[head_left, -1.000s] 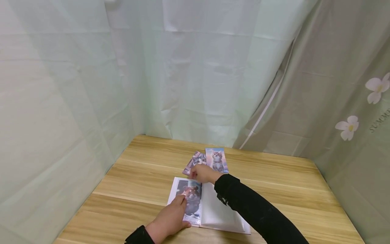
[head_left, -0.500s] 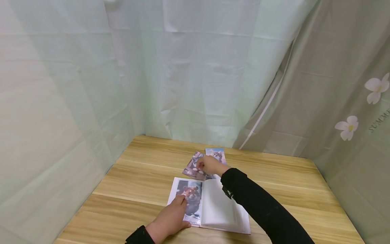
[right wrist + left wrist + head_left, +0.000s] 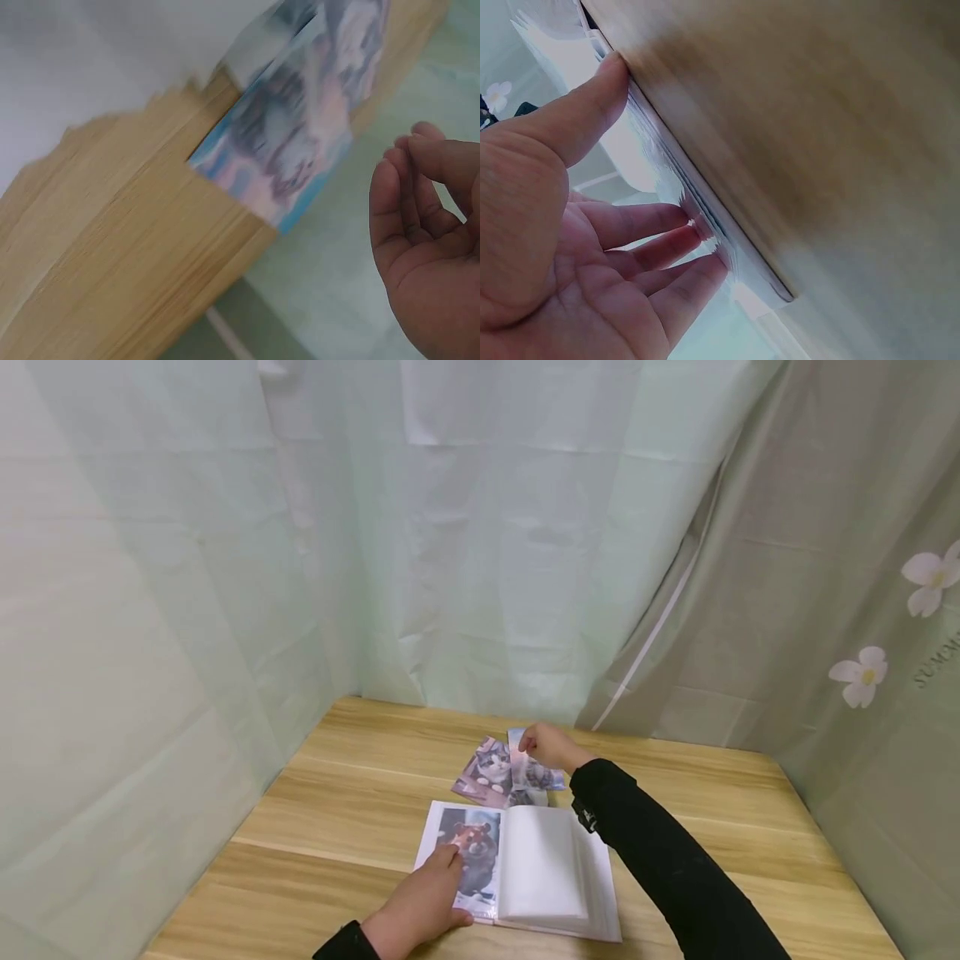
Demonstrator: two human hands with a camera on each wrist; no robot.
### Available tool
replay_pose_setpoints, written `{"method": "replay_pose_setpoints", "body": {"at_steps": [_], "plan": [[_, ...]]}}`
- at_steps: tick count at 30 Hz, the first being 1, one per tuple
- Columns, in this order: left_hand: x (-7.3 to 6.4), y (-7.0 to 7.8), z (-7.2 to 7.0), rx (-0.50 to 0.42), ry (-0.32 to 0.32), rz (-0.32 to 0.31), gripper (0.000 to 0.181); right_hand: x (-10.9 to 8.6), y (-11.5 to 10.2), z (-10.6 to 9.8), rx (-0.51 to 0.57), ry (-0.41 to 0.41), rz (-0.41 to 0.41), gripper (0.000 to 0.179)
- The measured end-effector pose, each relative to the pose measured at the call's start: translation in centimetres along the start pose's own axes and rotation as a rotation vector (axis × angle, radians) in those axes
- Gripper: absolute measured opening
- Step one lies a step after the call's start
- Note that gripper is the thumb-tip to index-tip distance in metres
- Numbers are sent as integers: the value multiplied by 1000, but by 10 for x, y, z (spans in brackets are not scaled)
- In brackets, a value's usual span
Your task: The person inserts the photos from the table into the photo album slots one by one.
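Left hand (image 3: 423,897) on one album (image 3: 543,864); right hand (image 3: 553,747) above three loose photos (image 3: 523,770).

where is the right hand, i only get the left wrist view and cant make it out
Observer: In the head view, the right hand is over the blue-edged cat photo.
Operator: ok and whats on the album page by the left hand
Observer: The head view shows a picture of a grey furry animal in the album, on the page where the left hand rests.
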State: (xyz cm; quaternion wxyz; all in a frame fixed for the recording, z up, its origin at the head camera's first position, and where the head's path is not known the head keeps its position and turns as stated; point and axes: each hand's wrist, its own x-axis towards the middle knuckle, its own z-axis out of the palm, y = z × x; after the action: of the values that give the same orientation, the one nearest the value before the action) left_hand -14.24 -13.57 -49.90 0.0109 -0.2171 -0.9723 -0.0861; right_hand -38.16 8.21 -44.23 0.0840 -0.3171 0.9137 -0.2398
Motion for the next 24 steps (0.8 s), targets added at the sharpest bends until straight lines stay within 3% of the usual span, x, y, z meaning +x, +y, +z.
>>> {"method": "replay_pose_setpoints", "body": {"at_steps": [3, 10, 18, 24], "plan": [[0, -1, 2, 22, 11, 6, 83, -1, 11, -1, -1, 10, 36, 20], [-1, 1, 4, 19, 26, 14, 83, 0, 29, 0, -43, 73, 254, 27], [-5, 3, 1, -55, 3, -25, 81, 4, 33, 7, 10, 66, 345, 50], [-7, 3, 0, -29, 4, -18, 81, 7, 31, 12, 55, 63, 388, 62]]}}
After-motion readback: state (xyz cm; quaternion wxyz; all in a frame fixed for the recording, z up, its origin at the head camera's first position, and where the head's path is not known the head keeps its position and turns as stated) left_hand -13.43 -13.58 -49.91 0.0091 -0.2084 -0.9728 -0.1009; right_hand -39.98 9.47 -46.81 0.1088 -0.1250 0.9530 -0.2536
